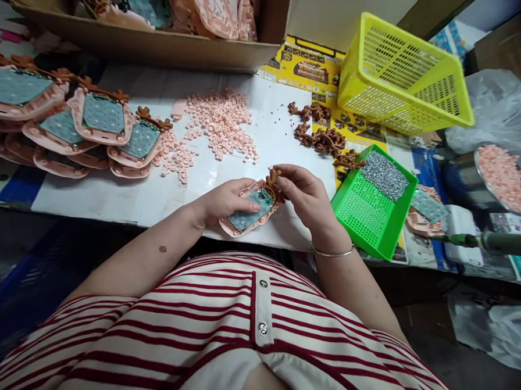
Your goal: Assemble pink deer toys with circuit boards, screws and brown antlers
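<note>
My left hand [228, 202] grips a pink plastic toy shell [240, 228] near the table's front edge, the thumb lying over its edge. Set in the shell is a green circuit board [250, 209]. A brown antler-shaped piece [271, 181] sits at the shell's upper right end. The fingers of my right hand [302, 193] are pinched on this brown piece; their tips partly cover it. More brown antler pieces [325, 139] lie in a loose pile beyond my right hand. Many small pink plastic parts [222, 124] are spread on the white table covering ahead of my left hand.
Stacked pink shells with boards [103, 116] crowd the left side. A cardboard box [235, 53] stands behind. On the right are a green basket [352, 205] with small metal screws [384, 174], a yellow basket [406, 88], a metal container of pink parts [504, 176] and a screwdriver-like tool [507, 245].
</note>
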{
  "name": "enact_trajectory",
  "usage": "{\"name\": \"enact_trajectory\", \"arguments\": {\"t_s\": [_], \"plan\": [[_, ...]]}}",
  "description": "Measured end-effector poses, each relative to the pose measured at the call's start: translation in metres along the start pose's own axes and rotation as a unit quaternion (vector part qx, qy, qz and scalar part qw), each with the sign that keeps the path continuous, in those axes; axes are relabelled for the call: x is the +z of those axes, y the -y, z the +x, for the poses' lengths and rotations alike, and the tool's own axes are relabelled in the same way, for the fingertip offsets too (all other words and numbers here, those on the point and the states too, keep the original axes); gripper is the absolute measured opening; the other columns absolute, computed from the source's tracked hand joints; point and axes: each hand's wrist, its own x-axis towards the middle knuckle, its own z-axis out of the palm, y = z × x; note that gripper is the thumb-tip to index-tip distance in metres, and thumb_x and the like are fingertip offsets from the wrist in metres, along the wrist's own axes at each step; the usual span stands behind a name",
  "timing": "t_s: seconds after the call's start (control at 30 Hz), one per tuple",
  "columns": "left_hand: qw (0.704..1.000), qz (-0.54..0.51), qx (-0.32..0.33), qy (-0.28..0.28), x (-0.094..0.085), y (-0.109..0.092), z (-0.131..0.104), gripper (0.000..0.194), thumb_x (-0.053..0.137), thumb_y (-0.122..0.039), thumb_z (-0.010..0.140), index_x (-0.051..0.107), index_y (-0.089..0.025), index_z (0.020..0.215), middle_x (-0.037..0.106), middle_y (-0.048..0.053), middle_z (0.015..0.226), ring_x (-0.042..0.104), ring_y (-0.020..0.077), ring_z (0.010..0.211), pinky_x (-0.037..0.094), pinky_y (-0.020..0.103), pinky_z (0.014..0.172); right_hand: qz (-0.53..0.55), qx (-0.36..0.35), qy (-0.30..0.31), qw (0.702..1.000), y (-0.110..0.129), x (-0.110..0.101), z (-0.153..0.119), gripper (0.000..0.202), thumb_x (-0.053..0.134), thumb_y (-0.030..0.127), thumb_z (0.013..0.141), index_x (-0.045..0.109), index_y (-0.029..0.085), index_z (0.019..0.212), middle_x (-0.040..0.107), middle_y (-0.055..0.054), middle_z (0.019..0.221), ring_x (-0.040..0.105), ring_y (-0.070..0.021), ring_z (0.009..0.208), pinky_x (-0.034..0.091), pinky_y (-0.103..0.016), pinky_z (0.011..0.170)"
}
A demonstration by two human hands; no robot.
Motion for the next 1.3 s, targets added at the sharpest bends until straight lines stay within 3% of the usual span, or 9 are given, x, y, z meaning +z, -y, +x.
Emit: {"name": "enact_trajectory", "arguments": {"t_s": [0.13,0.23,0.43,0.53,0.63,0.8,0.93,1.03,1.3], "plan": [[1.0,0.02,-0.01,0.002,0.0,0.001,0.0,0.042,0.081,-0.021,0.064,0.06,-0.012,0.099,0.07,0.005,0.079,0.065,0.0166,0.064,0.05,0.029,0.063,0.018,0.012,0.009,1.0,0.0,0.002,0.004,0.037,0.082,0.053,0.077,0.067,0.026,0.098,0.072,0.001,0.087,0.062,-0.0115,0.069,0.052,-0.027,0.059],[0.999,0.037,-0.009,0.001,0.001,0.002,0.001,0.038,0.078,-0.021,0.065,0.059,-0.013,0.097,0.069,0.004,0.078,0.065,0.0163,0.064,0.05,0.029,0.063,-0.066,-0.024,-0.014,0.997,0.0,0.003,0.003,0.029,0.077,0.046,0.082,0.066,0.024,0.096,0.071,0.0,0.085,0.063,-0.0125,0.07,0.053,-0.029,0.062],[0.993,0.097,0.016,-0.059,-0.001,0.003,0.003,0.037,0.076,-0.019,0.063,0.062,-0.014,0.096,0.069,0.001,0.084,0.065,0.0148,0.073,0.051,0.027,0.07,-0.347,-0.182,-0.067,0.918,0.007,0.011,-0.004,0.005,0.058,0.026,0.092,0.061,0.022,0.094,0.07,-0.005,0.089,0.062,-0.0175,0.078,0.051,-0.038,0.075],[0.993,0.099,0.004,-0.057,-0.002,0.003,0.001,0.041,0.077,-0.02,0.064,0.062,-0.013,0.101,0.069,0.002,0.085,0.066,0.0156,0.074,0.052,0.028,0.07,-0.272,-0.114,-0.047,0.954,0.006,0.01,-0.001,0.009,0.063,0.03,0.088,0.058,0.023,0.092,0.068,-0.003,0.085,0.061,-0.0157,0.074,0.051,-0.035,0.071],[0.996,0.074,-0.015,-0.037,-0.003,0.003,0.0,0.046,0.079,-0.021,0.063,0.061,-0.013,0.105,0.071,0.004,0.085,0.067,0.017,0.07,0.053,0.03,0.068,-0.091,0.015,-0.017,0.996,0.003,0.006,0.004,0.027,0.075,0.043,0.08,0.058,0.024,0.088,0.063,0.002,0.075,0.056,-0.012,0.063,0.047,-0.03,0.059],[0.999,0.03,-0.008,0.03,-0.004,-0.002,0.001,0.038,0.082,-0.021,0.066,0.064,-0.01,0.098,0.073,0.007,0.079,0.068,0.0171,0.067,0.051,0.028,0.066,0.138,0.116,-0.012,0.984,0.001,0.007,0.002,0.045,0.085,0.058,0.069,0.065,0.024,0.09,0.064,0.003,0.076,0.054,-0.0095,0.062,0.048,-0.026,0.057],[0.999,-0.001,0.006,0.041,-0.006,-0.006,0.001,0.033,0.081,-0.023,0.069,0.066,-0.008,0.094,0.074,0.01,0.078,0.067,0.0159,0.064,0.049,0.025,0.062,0.21,0.139,-0.029,0.967,0.001,0.01,-0.006,0.056,0.083,0.071,0.065,0.073,0.026,0.098,0.071,-0.001,0.088,0.065,-0.0138,0.078,0.057,-0.029,0.067],[0.999,-0.006,0.01,0.035,-0.007,-0.006,0.0,0.034,0.082,-0.022,0.067,0.067,-0.008,0.094,0.075,0.01,0.078,0.069,0.0171,0.065,0.05,0.026,0.063,0.208,0.133,-0.013,0.969,-0.002,0.012,-0.012,0.048,0.089,0.059,0.065,0.073,0.027,0.096,0.072,0.0,0.09,0.066,-0.015,0.078,0.06,-0.031,0.069],[1.0,0.021,-0.008,-0.001,-0.008,-0.005,0.002,0.038,0.085,-0.019,0.058,0.069,-0.007,0.09,0.076,0.011,0.078,0.069,0.0183,0.063,0.051,0.026,0.061,0.075,0.02,-0.112,0.991,-0.02,0.023,-0.02,0.046,0.084,0.063,0.068,0.07,0.025,0.091,0.069,0.002,0.08,0.061,-0.0137,0.072,0.056,-0.03,0.069]]}}
